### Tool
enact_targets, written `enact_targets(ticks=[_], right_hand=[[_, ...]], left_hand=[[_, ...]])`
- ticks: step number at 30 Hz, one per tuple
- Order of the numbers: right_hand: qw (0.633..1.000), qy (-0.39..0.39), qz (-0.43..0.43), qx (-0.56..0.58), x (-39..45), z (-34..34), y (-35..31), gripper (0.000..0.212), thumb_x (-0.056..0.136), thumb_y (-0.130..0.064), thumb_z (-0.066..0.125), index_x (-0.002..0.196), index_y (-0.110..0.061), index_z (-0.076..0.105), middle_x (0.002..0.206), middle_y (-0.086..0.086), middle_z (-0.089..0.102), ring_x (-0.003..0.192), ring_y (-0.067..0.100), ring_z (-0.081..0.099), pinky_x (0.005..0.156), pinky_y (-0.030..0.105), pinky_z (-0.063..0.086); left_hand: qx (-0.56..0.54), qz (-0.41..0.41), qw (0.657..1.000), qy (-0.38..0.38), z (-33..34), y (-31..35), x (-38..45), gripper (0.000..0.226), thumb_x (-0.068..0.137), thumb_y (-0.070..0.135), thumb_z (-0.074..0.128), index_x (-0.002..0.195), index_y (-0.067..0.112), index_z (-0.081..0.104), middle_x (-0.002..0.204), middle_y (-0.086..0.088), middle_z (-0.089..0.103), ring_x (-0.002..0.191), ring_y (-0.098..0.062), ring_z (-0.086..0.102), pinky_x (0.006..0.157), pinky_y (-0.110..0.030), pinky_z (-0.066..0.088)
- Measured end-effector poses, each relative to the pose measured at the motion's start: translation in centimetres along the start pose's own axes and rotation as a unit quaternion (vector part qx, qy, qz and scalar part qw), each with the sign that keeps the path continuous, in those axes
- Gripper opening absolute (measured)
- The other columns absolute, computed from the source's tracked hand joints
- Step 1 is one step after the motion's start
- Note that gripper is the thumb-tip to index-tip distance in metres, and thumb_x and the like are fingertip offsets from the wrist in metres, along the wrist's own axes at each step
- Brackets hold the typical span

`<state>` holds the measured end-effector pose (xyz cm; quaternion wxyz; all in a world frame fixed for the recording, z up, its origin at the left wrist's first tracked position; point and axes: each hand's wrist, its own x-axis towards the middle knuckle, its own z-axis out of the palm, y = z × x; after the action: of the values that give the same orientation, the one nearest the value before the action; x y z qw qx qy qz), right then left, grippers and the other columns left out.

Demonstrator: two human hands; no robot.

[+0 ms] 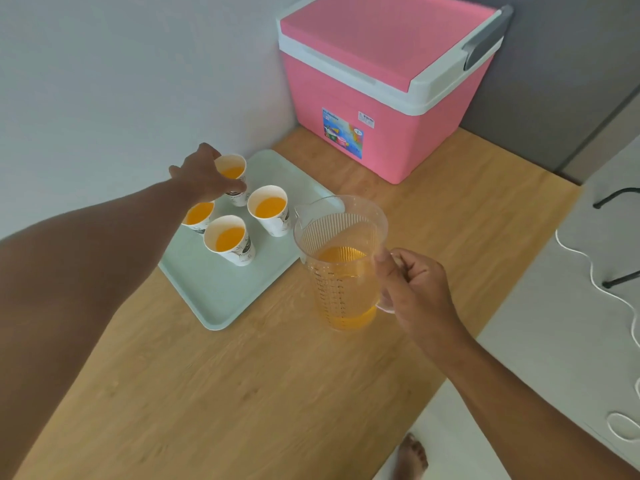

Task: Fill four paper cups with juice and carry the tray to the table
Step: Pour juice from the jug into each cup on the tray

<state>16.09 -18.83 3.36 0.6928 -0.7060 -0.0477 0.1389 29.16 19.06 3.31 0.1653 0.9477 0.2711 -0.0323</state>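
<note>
Unreadable label on pink cooler (377,88); wooden surface (242,393), grey walls. Left grip (204,174) round far paper cup (232,171); right grip (415,292) held juice pitcher (341,268).

No legible text on cooler (381,98) stickers or jug (341,268) scale

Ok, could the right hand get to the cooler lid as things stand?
Probably not yet. The right hand is shut on the jug handle, so it would have to set that down first. Otherwise the way looks free: only bare counter lies between it and the cooler.
</note>
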Motion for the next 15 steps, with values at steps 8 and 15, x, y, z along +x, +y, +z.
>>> enact_targets(ticks=[8, 15], right_hand=[[1.0, -0.006, -0.017, 0.001, 0.3, -0.6, -0.2, 0.085, 0.081, -0.076, 0.067, 0.072, 0.001, 0.032, 0.065, 0.02, 0.027, 0.055, 0.016, 0.028, 0.052, 0.039, 0.032], [1.0, -0.009, -0.027, 0.013, 0.2, -0.7, -0.4, 0.085, 0.083, -0.074, 0.067, 0.07, 0.002, 0.03, 0.063, 0.018, 0.025, 0.054, 0.015, 0.027, 0.051, 0.041, 0.028]], left_hand=[[0.022, 0.013, 1.0, -0.009, 1.1, 0.3, 0.6, 0.078, 0.064, 0.053, 0.087, 0.124, 0.023, 0.046, 0.111, -0.003, 0.06, 0.106, -0.03, 0.055, 0.098, -0.045, 0.032], [0.022, 0.01, 0.999, -0.026, 1.9, -0.4, 0.3, 0.078, 0.068, 0.048, 0.088, 0.127, 0.022, 0.045, 0.115, -0.007, 0.06, 0.114, -0.036, 0.055, 0.1, -0.047, 0.032]])
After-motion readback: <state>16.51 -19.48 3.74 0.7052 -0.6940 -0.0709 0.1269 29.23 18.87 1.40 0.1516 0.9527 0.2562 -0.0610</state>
